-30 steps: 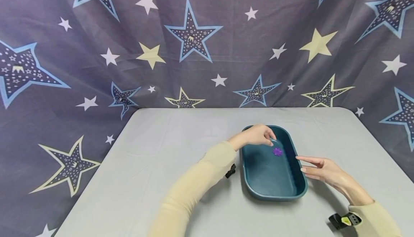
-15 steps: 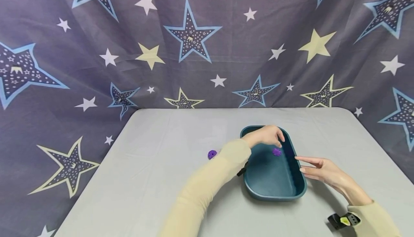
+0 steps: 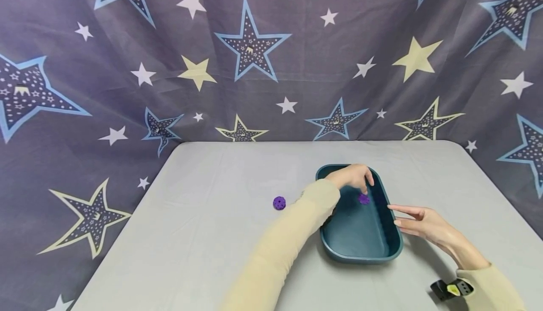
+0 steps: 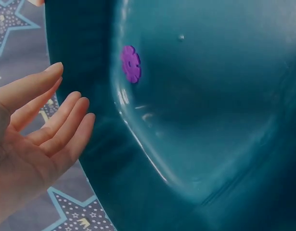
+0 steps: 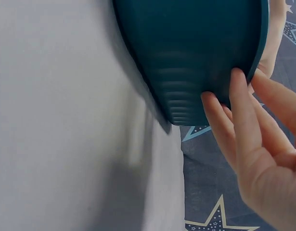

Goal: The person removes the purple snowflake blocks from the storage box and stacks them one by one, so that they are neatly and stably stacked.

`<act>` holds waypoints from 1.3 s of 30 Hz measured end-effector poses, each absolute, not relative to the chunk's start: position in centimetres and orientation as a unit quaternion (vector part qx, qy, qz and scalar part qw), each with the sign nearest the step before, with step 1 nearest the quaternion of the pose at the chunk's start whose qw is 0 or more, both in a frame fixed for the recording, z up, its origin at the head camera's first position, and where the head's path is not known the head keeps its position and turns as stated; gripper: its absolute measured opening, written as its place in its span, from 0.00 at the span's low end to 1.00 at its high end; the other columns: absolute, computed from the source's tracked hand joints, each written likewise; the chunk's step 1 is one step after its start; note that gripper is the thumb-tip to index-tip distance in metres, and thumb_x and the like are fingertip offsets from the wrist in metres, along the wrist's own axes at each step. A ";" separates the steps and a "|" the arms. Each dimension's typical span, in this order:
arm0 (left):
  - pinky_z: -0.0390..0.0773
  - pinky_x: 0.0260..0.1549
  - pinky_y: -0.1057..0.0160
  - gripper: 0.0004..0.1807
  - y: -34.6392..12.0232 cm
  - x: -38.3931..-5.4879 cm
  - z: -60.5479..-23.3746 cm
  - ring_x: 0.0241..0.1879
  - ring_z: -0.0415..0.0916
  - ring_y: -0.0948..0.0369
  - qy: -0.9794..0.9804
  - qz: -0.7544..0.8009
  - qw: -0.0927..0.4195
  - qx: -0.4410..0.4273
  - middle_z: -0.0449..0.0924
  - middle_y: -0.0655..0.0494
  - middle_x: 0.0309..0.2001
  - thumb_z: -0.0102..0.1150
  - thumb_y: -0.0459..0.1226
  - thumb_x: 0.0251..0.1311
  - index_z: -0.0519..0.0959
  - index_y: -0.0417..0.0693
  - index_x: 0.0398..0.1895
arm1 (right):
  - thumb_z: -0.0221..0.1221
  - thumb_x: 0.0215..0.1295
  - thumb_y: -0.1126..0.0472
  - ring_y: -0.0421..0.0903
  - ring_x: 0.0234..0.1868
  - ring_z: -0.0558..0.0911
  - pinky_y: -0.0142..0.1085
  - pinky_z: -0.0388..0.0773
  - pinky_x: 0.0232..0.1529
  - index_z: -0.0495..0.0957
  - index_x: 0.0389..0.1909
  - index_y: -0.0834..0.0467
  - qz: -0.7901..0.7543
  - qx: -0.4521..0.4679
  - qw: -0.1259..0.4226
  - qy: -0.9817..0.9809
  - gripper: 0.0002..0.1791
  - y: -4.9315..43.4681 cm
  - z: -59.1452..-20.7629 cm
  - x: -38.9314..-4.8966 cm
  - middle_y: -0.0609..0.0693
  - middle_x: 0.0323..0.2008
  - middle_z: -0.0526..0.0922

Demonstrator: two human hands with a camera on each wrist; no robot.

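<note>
A purple flower-shaped disc lies on the floor of the dark teal bin. Over the far half of the bin reaches my left hand, its fingertips just beyond the disc in the head view. In the left wrist view the left hand has loosely bent fingers with nothing between them, apart from the disc. My right hand touches the bin's right side with nearly straight fingers. The right wrist view has its fingertips against the outer wall, at the rim.
A purple ball with small holes sits on the pale grey table, left of the bin and close to the left sleeve. A star-patterned cloth hangs behind the table's far edge.
My left hand has moved right, then lower toward the disc in the bin. The purple ball, hidden behind the sleeve earlier, now shows fully. The right hand and the bin have stayed put.
</note>
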State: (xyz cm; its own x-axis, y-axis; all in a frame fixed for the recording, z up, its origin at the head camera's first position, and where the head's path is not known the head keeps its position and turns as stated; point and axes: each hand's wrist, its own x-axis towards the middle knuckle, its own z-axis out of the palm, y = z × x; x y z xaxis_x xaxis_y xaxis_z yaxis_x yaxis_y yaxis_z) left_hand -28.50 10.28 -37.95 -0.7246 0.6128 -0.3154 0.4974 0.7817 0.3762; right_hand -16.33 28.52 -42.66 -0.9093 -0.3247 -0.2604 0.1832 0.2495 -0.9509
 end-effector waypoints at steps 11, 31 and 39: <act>0.71 0.34 0.74 0.17 11.3 -28.7 -38.6 0.41 0.70 0.68 0.926 0.133 0.234 0.263 0.74 0.63 0.47 0.67 0.33 0.43 0.81 0.55 0.40 | 0.56 0.58 0.62 0.33 0.44 0.76 0.32 0.74 0.45 0.70 0.56 0.56 -0.632 -0.055 0.208 0.745 0.22 28.8 -42.8 -16.2 0.48 0.56 0.67; 0.69 0.43 0.74 0.20 11.2 -29.2 -40.8 0.48 0.68 0.70 0.931 0.114 0.258 0.233 0.74 0.66 0.49 0.67 0.30 0.40 0.82 0.61 0.38 | 0.55 0.59 0.65 0.33 0.45 0.75 0.31 0.74 0.45 0.67 0.58 0.61 -0.648 -0.077 0.204 0.730 0.24 28.6 -42.8 -16.1 0.40 0.50 0.71; 0.72 0.40 0.70 0.28 15.9 -39.1 -55.3 0.43 0.68 0.70 0.933 0.086 0.252 0.242 0.73 0.71 0.46 0.75 0.32 0.24 0.81 0.71 0.33 | 0.55 0.59 0.65 0.34 0.44 0.76 0.31 0.74 0.44 0.69 0.56 0.59 -0.657 -0.074 0.209 0.721 0.22 28.7 -42.9 -16.2 0.37 0.48 0.72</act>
